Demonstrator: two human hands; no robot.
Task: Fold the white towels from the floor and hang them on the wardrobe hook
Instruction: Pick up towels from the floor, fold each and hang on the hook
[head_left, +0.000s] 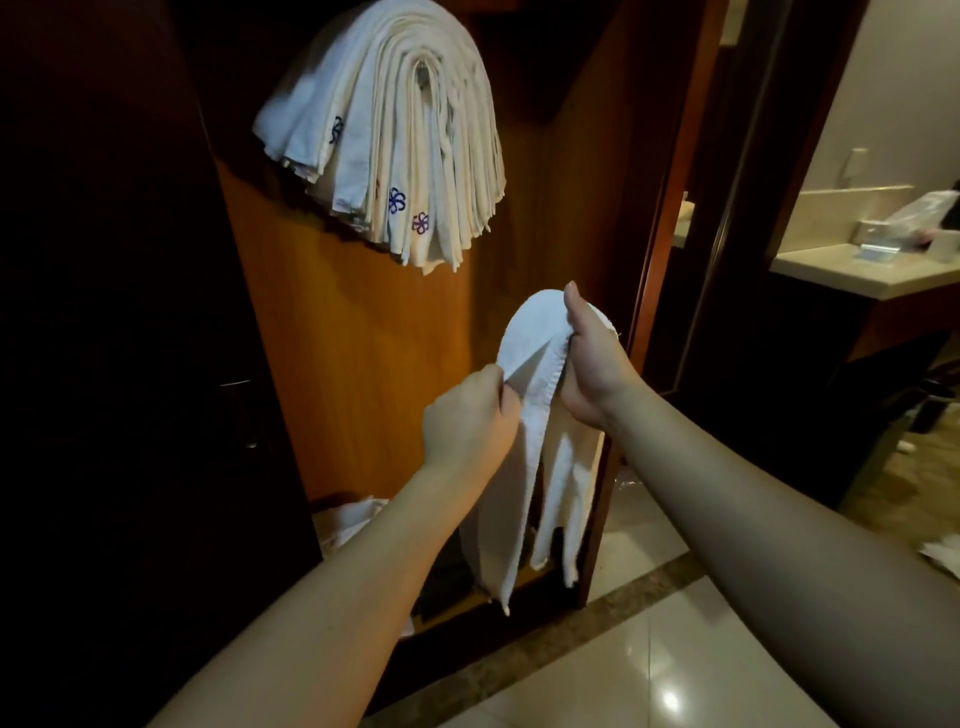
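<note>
Below hung towels (384, 140), gripped towel (540, 415).

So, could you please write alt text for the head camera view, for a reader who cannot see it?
Two bare hands hold a folded white towel before an open wooden wardrobe: the left hand pinches one edge, the right hand grips the fold. Above, a thick stack of folded white towels hangs over a hook.

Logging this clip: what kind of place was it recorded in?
Most likely a hotel room, by the entry closet. A wooden wardrobe holds a thick stack of white towels bearing a stitched logo, draped over a hook, and a doorway on the right opens onto a bathroom vanity counter. Glossy tiled floor fits.
</note>
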